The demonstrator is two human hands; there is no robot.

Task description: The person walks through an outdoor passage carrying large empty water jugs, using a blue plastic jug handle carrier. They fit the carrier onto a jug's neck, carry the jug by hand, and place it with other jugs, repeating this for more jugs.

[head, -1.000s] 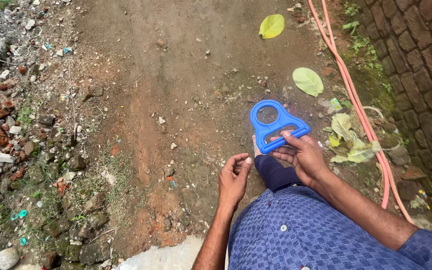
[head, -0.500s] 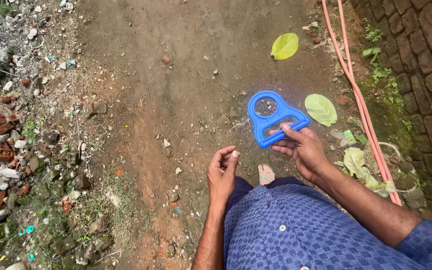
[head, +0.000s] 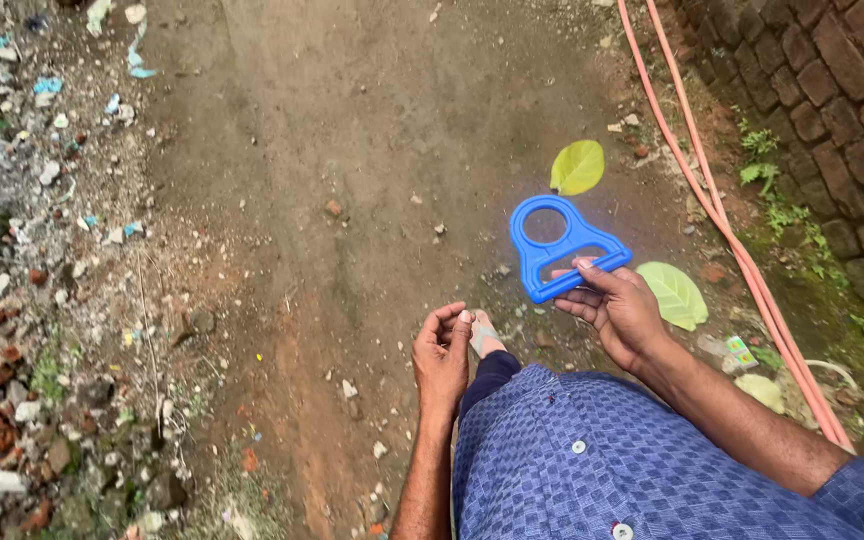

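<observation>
Gripped by its straight bar, the blue plastic handle with a round ring at one end [head: 562, 245] is held in the right hand [head: 617, 312], fingers curled under the bar and thumb laid along its top. Handle carried out ahead of the body, above the bare dirt path [head: 352, 150]. Long axis runs away from the grip, up and slightly leftward in view; ring end points forward, toward the yellow-green fallen leaf [head: 578, 167]. Left hand [head: 442, 355] hangs loosely half-curled, holding nothing, apart from the handle and farther from it. Orange hose [head: 712, 200] noted along the brick wall [head: 832, 90], to the right.
</observation>
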